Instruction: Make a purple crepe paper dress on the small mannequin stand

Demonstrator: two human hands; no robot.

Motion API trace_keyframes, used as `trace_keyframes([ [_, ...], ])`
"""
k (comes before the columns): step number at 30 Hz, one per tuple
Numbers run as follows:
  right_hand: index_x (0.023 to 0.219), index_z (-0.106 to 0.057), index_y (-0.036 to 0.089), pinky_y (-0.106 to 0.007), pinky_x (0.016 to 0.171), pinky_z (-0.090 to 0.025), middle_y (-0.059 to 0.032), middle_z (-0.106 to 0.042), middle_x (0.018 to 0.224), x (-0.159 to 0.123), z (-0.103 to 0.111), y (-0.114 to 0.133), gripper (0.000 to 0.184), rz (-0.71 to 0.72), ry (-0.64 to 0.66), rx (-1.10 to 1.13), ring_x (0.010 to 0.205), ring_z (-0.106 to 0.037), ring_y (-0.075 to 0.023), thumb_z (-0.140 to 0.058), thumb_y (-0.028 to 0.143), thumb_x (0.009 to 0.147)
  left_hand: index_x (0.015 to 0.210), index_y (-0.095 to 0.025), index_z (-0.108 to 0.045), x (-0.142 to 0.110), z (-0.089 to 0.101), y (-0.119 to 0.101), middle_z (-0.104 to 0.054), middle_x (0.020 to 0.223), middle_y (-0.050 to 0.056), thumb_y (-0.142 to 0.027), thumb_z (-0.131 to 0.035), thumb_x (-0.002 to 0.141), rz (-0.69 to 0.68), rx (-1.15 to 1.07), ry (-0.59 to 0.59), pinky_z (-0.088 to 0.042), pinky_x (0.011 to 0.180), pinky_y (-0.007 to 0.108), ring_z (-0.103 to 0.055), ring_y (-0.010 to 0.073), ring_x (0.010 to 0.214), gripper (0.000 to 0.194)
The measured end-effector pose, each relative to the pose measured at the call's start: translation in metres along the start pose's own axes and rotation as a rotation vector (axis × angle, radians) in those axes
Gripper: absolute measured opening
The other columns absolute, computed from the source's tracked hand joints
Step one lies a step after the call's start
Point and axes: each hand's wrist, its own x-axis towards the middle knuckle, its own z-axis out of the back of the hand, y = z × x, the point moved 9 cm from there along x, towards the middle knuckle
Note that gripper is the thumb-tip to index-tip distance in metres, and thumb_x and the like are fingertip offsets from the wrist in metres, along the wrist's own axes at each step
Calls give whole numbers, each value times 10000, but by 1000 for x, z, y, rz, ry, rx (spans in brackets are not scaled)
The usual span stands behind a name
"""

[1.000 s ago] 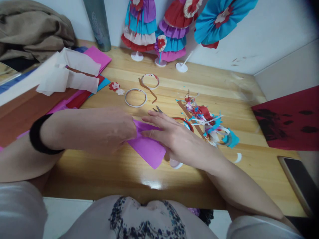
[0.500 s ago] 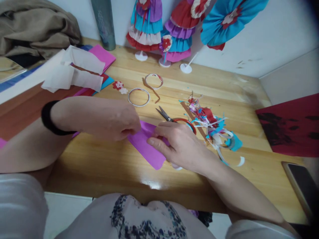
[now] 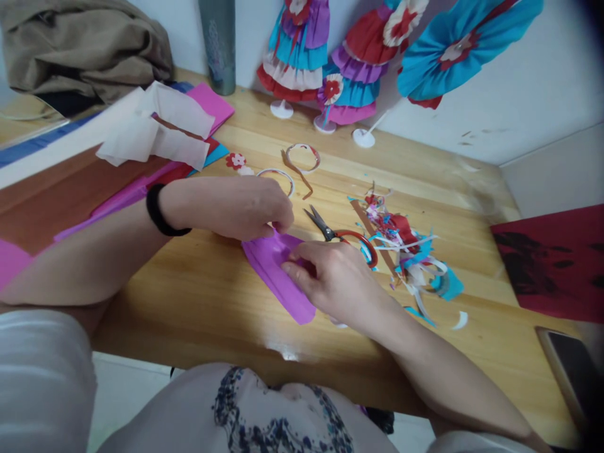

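A folded piece of purple paper (image 3: 278, 270) lies at a slant on the table in front of me. My left hand (image 3: 250, 207) is closed at its far edge, thumb and fingers pinched on the paper. My right hand (image 3: 337, 280) is closed over its right side, thumb and fingertips pressed together on it. A small white thing shows partly beneath my right hand; I cannot make out what it is. Just beyond that hand lie scissors (image 3: 325, 229) with red handles, blades parted. Part of a tape-like ring (image 3: 287, 179) is hidden behind my left hand.
Coloured paper scraps (image 3: 406, 245) are heaped to the right. A second ring (image 3: 316, 160) and paper flowers (image 3: 236, 161) lie farther back. Tiered paper decorations (image 3: 349, 75) stand along the wall. Paper sheets (image 3: 184, 148) are at left, a phone (image 3: 569, 365) at far right.
My left hand has shifted right and away along the paper's far edge, and the paper there now shows a crease or fold. My right hand stays on the paper. The camera view has shifted slightly.
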Motion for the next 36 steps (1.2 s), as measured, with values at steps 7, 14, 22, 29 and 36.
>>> trace_keyframes([
  [7, 740, -660, 180, -244, 531, -271, 9, -601, 576, 2, -4, 1, 111, 27, -41, 74, 492, -468, -99, -585, 205, 819, 706, -100, -663, 5, -13, 0, -619, 685, 8, 4, -498, 795, 34, 57, 22, -268, 594, 239, -440, 105, 619, 214],
  [14, 699, -607, 170, -223, 528, -313, 15, -588, 604, 0, -2, 14, 136, 162, -50, 206, 519, -467, -84, -555, 139, 822, 662, -115, -649, 7, -14, 1, -608, 663, 12, 21, -604, 768, 22, 44, -30, -258, 568, 246, -412, 106, 601, 178],
  [22, 719, -608, 165, -228, 520, -320, 22, -565, 597, -3, 5, 14, 125, 193, -116, 228, 490, -421, -71, -550, 140, 827, 736, -118, -707, 11, -15, 1, -650, 707, 3, 13, -661, 762, -18, 8, -56, -308, 584, 220, -473, 105, 637, 142],
  [29, 760, -590, 182, -238, 517, -369, 13, -555, 636, 3, -3, -2, 94, 52, -59, 583, 546, -461, -103, -573, 253, 820, 725, -114, -719, 5, 2, -1, -624, 663, -10, -8, -642, 792, 26, -11, -142, -301, 583, 218, -482, 96, 623, 147],
  [36, 817, -620, 181, -247, 562, -399, 6, -586, 712, 2, -1, -1, 73, 102, 10, 794, 610, -491, -110, -613, 254, 811, 706, -86, -701, -2, 13, 1, -552, 585, -69, -26, -649, 775, 97, -118, -105, -292, 577, 162, -443, 49, 568, 105],
])
